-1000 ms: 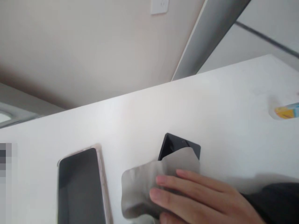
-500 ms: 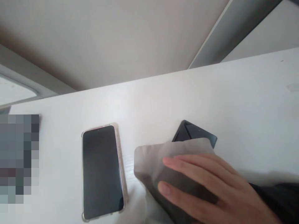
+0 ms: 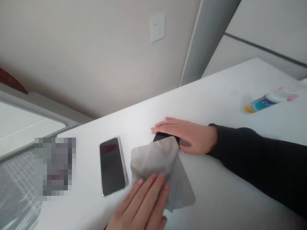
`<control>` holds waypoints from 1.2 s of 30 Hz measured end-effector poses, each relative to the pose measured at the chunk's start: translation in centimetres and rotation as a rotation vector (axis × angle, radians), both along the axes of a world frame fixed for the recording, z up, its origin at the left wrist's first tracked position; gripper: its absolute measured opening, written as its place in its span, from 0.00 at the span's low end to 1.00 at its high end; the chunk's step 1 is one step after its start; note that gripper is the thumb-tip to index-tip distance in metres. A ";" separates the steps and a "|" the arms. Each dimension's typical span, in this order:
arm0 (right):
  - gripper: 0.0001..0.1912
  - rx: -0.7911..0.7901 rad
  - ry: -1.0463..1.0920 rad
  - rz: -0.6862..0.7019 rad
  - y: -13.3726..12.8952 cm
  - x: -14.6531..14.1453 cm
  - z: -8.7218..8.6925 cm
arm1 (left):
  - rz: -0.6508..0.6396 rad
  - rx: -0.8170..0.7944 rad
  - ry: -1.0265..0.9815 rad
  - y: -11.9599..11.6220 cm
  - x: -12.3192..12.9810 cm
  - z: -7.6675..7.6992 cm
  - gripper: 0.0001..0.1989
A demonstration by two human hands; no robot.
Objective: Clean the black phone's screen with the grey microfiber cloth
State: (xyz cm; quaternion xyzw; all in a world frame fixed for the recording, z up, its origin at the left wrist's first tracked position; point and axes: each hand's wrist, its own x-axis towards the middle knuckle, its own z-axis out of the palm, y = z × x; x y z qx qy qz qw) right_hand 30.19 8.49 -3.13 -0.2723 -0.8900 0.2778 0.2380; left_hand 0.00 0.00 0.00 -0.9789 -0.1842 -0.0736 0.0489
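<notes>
on the gray cloth (image 3: 153, 155), the left hand (image 3: 144, 203) has newly appeared

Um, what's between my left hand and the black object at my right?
In the head view, gray cloth lies between your left hand and that black object.

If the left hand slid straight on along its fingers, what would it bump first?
The left hand touches the cloth; past that, most likely the right hand, though the black device lies close to that line and depth is unclear.
</notes>
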 end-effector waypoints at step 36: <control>0.52 0.141 0.038 0.063 3.2 -0.6 -3.3 | 0.031 -0.219 0.252 7.8 6.9 -3.4 0.34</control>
